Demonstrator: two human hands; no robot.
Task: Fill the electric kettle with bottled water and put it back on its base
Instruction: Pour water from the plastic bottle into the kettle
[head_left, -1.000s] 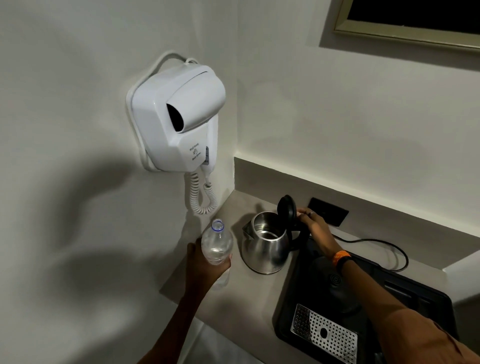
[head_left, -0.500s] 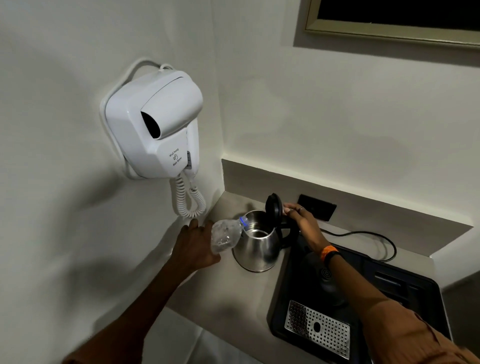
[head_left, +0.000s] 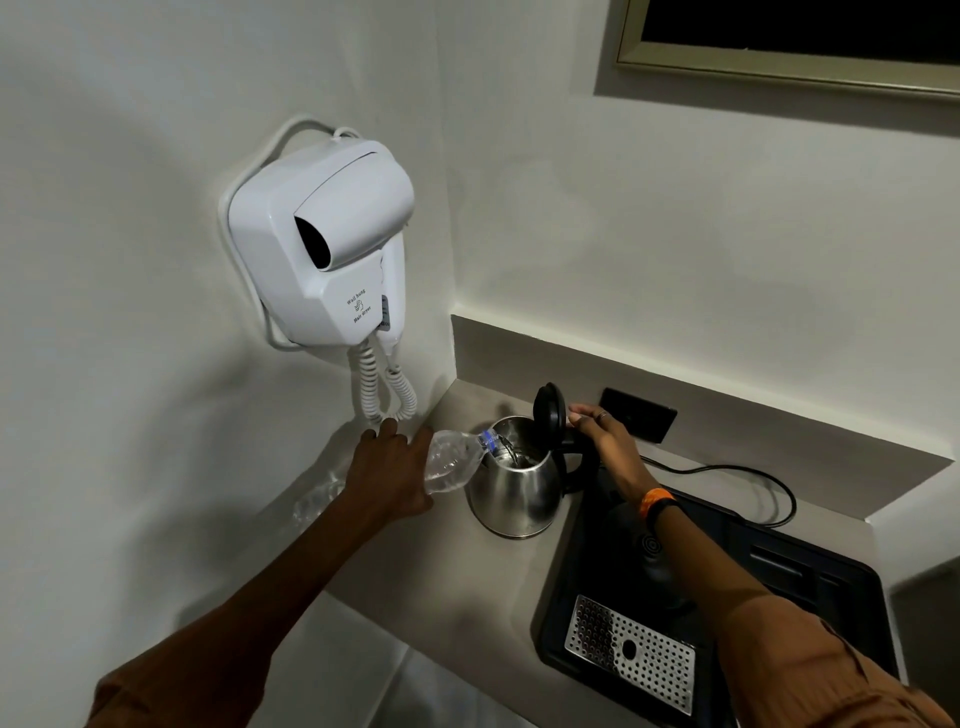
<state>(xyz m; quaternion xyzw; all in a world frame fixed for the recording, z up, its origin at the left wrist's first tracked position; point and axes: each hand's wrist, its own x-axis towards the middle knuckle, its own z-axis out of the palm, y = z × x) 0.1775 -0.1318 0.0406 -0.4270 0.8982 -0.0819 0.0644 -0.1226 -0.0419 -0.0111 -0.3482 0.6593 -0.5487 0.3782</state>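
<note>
A steel electric kettle stands on the grey counter, its black lid tipped up. My left hand grips a clear water bottle, tilted on its side with the blue-ringed neck over the kettle's mouth; water runs in. My right hand rests on the kettle's black handle just behind the lid. The round kettle base sits on the black tray to the right, partly hidden by my right forearm.
A white wall-hung hair dryer with a coiled cord hangs just above my left hand. A black wall socket and power cable lie behind the kettle. A perforated drip grate occupies the tray's front.
My left hand lifted the upright bottle from the counter, tipped it sideways and brought its neck over the kettle's mouth. My right hand stayed at the handle.
</note>
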